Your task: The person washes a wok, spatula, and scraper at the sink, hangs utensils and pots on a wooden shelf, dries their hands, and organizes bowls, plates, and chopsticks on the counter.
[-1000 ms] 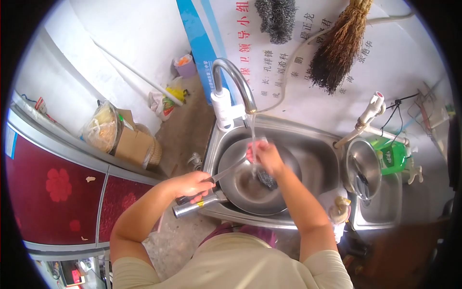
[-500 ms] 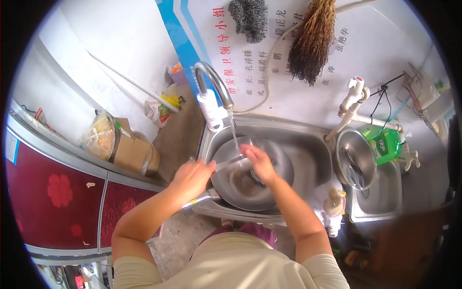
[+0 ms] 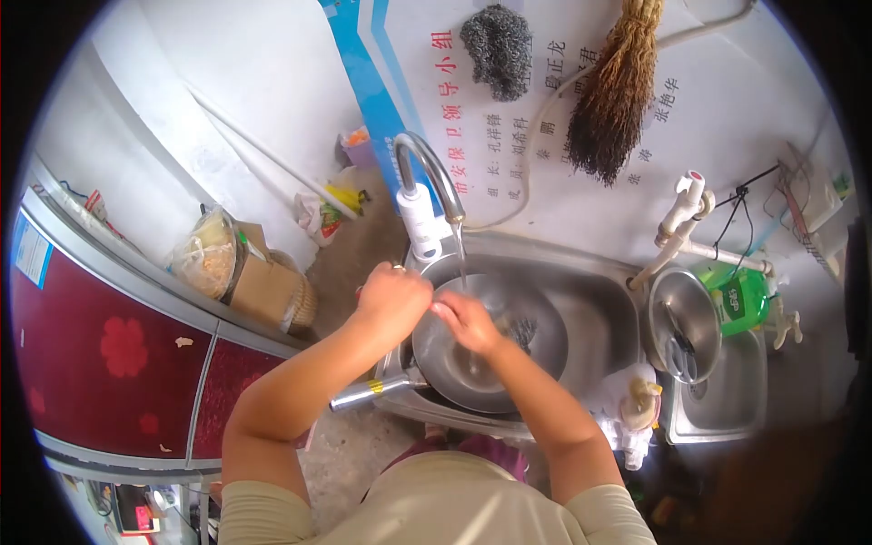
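Left hand (image 3: 397, 295): back turned up, fingers curled under out of sight, at the left edge of the pan; cannot tell what it grasps
Right hand (image 3: 465, 320): thumb side up, fingers bent in, over the pan and meeting the left hand; whatever lies in its grip is hidden
Pan (image 3: 436, 363): in the left part of the sink (image 3: 599, 318), its handle (image 3: 372, 392) jutting over the near rim
Scouring pad (image 3: 520, 331): dark and wiry, inside the pan, just right of the right hand
Tap (image 3: 445, 182): curved spout above the pan, water (image 3: 461, 252) running down behind the hands
Steel bowl (image 3: 699, 304): right of the sink, utensils (image 3: 677, 345) inside
Green bottle (image 3: 745, 300): just beside the bowl
Broom (image 3: 616, 100): against the wall, bristles down
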`<state>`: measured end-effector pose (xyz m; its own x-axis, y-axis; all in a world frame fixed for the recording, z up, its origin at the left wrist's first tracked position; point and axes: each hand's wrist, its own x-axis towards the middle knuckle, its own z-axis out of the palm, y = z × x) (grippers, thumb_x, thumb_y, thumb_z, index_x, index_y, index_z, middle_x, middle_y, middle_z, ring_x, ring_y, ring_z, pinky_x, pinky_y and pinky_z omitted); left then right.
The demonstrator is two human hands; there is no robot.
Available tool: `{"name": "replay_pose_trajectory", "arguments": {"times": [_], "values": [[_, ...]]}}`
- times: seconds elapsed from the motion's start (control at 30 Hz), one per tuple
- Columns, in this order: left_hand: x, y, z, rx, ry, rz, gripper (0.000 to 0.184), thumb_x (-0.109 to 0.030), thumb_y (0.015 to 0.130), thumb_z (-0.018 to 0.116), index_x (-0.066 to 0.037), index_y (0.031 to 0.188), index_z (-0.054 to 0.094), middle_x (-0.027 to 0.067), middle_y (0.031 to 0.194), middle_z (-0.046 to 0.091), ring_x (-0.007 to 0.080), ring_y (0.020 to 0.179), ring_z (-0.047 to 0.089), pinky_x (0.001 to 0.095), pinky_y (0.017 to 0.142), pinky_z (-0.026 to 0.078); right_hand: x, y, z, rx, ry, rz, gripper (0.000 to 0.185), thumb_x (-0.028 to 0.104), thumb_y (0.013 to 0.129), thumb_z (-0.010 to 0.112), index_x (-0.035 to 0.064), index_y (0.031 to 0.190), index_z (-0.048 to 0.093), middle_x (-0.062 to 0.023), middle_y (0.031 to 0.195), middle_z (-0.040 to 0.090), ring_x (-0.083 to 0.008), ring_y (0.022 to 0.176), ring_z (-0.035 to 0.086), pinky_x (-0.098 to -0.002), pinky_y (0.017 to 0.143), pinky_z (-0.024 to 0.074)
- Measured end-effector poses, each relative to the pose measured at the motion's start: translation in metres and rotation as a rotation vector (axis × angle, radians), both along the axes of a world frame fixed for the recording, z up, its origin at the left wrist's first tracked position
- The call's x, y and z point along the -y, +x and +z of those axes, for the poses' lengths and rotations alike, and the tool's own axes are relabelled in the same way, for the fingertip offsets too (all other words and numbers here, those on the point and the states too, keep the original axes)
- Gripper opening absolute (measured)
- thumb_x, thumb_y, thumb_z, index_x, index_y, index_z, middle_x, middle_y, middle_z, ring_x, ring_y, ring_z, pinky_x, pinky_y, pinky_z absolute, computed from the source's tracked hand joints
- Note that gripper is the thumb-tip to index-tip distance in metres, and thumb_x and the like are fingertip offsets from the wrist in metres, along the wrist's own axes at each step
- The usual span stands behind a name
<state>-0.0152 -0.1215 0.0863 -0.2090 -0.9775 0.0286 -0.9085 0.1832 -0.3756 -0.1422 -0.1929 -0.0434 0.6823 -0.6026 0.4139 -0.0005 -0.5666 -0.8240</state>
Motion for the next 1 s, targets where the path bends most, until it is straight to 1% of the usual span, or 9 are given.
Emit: {"name": "replay_pose_trajectory", "arguments": {"times": [0.07, 0.13, 0.2, 0.33, 0.6, 0.7, 0.73, 0.8, 1.0], "values": [[0.013, -0.004, 0.006, 0.007, 0.013, -0.047, 0.027, -0.035, 0.056, 0.073, -0.012, 0.067, 0.063, 0.0050, 0.067, 0.059, 0.0194, 0.068, 0.060, 0.0337, 0.068, 0.039, 0.006, -0.013, -0.004, 0.038, 0.156, 0.017, 0.019, 0.023, 0.089, 0.051, 0.0053, 0.087, 0.058, -0.0102, 0.064, 0.053, -0.0230, 0.059, 0.051, -0.0333, 0.057, 0.0420], [0.024, -0.004, 0.011, -0.052, -0.047, -0.126, 0.030, -0.039, 0.055, 0.073, -0.012, 0.067, 0.063, 0.0038, 0.066, 0.059, 0.0184, 0.067, 0.059, 0.0339, 0.068, 0.038, 0.015, -0.029, -0.010, 0.013, 0.374, 0.048, 0.017, 0.020, 0.090, 0.052, 0.0052, 0.089, 0.059, -0.0027, 0.065, 0.052, -0.0104, 0.058, 0.044, -0.0251, 0.056, 0.0393], [0.036, -0.004, 0.014, -0.162, -0.080, -0.200, 0.031, -0.038, 0.057, 0.075, -0.011, 0.069, 0.064, 0.0040, 0.069, 0.059, 0.0186, 0.069, 0.059, 0.0348, 0.068, 0.040, 0.020, -0.042, -0.009, 0.074, 0.449, 0.050, 0.016, 0.018, 0.090, 0.051, 0.0043, 0.090, 0.060, -0.0001, 0.068, 0.053, -0.0088, 0.061, 0.045, -0.0237, 0.059, 0.0395], [0.057, 0.001, -0.001, -0.927, 0.034, -0.153, 0.021, -0.021, 0.067, 0.074, -0.004, 0.076, 0.064, 0.0070, 0.078, 0.063, 0.0186, 0.074, 0.061, 0.0319, 0.067, 0.048, 0.021, -0.053, -0.006, 0.190, 0.551, 0.057, 0.015, 0.013, 0.090, 0.051, 0.0027, 0.093, 0.061, 0.0023, 0.075, 0.056, -0.0072, 0.068, 0.046, -0.0217, 0.066, 0.0398], [0.068, -0.029, -0.029, -2.413, -0.156, 0.214, 0.022, -0.021, 0.086, 0.057, 0.000, 0.079, 0.055, 0.0039, 0.058, 0.046, 0.0130, 0.054, 0.046, 0.0282, 0.058, 0.044, 0.011, -0.037, 0.009, 0.245, 0.600, 0.014, 0.013, 0.009, 0.090, 0.051, 0.0014, 0.094, 0.061, -0.0016, 0.085, 0.062, -0.0083, 0.076, 0.053, -0.0234, 0.074, 0.0443], [0.066, -0.027, -0.043, -2.540, -0.097, 0.101, 0.025, -0.023, 0.084, 0.058, -0.002, 0.073, 0.051, 0.0027, 0.054, 0.043, 0.0126, 0.048, 0.042, 0.0273, 0.049, 0.038, 0.008, -0.027, 0.010, 0.222, 0.552, 0.041, 0.015, 0.010, 0.090, 0.050, -0.0001, 0.095, 0.060, -0.0024, 0.085, 0.063, -0.0095, 0.078, 0.056, -0.0247, 0.074, 0.0462], [0.064, -0.028, -0.040, -2.512, -0.133, 0.118, 0.027, -0.022, 0.083, 0.057, -0.005, 0.065, 0.046, 0.0016, 0.049, 0.038, 0.0124, 0.042, 0.037, 0.0274, 0.043, 0.030, 0.007, -0.026, 0.011, 0.208, 0.502, 0.065, 0.015, 0.010, 0.090, 0.051, -0.0006, 0.095, 0.060, -0.0027, 0.084, 0.063, -0.0099, 0.078, 0.056, -0.0248, 0.074, 0.0467], [0.058, -0.030, -0.024, -2.460, -0.172, 0.114, 0.035, -0.024, 0.083, 0.055, -0.009, 0.057, 0.038, 0.0004, 0.047, 0.034, 0.0118, 0.040, 0.033, 0.0277, 0.042, 0.028, 0.007, -0.031, 0.018, 0.092, 0.396, 0.088, 0.018, 0.014, 0.090, 0.051, -0.0007, 0.094, 0.059, -0.0055, 0.082, 0.064, -0.0118, 0.078, 0.059, -0.0254, 0.072, 0.0474], [0.049, -0.024, 0.005, -2.456, -0.312, 0.127, 0.042, -0.020, 0.084, 0.052, -0.011, 0.048, 0.033, 0.0007, 0.041, 0.032, 0.0120, 0.035, 0.029, 0.0277, 0.039, 0.025, 0.027, -0.036, -0.042, -0.217, 0.000, 0.022, 0.024, 0.030, 0.089, 0.050, 0.0118, 0.099, 0.061, -0.0080, 0.089, 0.065, -0.0258, 0.081, 0.062, -0.0341, 0.074, 0.0480]]}}
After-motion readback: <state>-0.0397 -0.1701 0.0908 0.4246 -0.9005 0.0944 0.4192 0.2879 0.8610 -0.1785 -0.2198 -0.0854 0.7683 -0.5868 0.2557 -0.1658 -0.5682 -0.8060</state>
